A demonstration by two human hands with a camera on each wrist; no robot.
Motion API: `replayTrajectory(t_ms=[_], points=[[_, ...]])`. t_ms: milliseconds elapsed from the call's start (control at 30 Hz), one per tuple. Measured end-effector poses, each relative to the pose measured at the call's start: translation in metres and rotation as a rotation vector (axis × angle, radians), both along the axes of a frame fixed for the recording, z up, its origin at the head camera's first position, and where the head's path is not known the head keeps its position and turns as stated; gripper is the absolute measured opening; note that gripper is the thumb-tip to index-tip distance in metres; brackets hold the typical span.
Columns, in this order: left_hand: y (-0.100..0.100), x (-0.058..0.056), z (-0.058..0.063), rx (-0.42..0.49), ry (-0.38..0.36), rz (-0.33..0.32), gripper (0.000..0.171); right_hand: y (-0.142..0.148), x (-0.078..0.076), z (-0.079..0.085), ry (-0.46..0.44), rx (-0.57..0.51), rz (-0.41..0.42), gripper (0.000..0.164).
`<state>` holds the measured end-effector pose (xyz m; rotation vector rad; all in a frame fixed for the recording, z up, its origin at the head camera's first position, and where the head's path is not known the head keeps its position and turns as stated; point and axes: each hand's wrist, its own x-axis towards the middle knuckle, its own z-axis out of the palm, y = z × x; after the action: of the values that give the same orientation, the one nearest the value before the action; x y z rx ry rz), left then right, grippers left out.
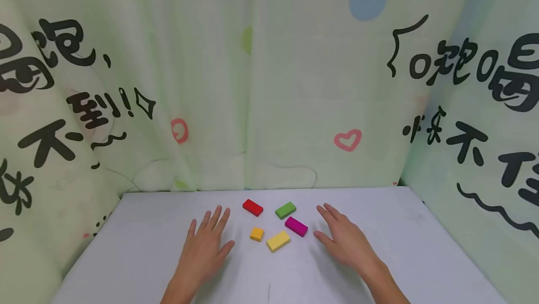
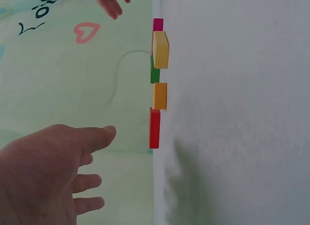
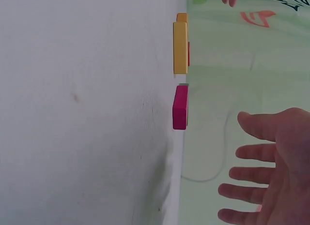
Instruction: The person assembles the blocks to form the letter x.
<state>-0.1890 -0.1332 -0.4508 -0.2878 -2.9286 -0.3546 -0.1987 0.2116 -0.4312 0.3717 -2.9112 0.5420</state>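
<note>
Several small coloured blocks lie apart on a white table (image 1: 126, 257) between my hands. A red block (image 1: 252, 207) and a green block (image 1: 286, 210) are at the back. In front of them lie a magenta block (image 1: 296, 226), a short orange block (image 1: 257, 234) and a pale yellow block (image 1: 278, 241). My left hand (image 1: 204, 250) is left of the blocks, fingers spread, holding nothing. On the other side, nearest the magenta block, my right hand (image 1: 347, 241) has its fingers extended and holds nothing. Both wrist views show the hands raised off the tabletop.
A pale green curtain (image 1: 290, 107) with printed characters, hearts and dots hangs behind the table. More of it runs along the left and right sides. The table's back edge lies a short way behind the red and green blocks.
</note>
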Motion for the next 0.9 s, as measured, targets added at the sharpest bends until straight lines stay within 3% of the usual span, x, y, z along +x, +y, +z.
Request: replayTrajectory(t_ms=[200,333,633,900], points=[[0.004,-0.006,-0.001,0.045,-0.003,-0.036,0.076,-0.006,-0.002,0.002,-0.056,-0.021,-0.002,0.063],[0.005,-0.01,-0.003,0.091,0.01,-0.085,0.075,-0.009,-0.004,-0.002,-0.048,-0.047,0.004,0.059],[0.008,-0.023,-0.005,0.24,-0.099,-0.143,0.068,-0.018,-0.012,-0.007,-0.032,-0.094,0.015,0.051],[0.012,-0.033,-0.007,0.254,-0.164,-0.202,0.062,-0.027,-0.016,-0.006,-0.059,-0.125,0.01,0.048]])
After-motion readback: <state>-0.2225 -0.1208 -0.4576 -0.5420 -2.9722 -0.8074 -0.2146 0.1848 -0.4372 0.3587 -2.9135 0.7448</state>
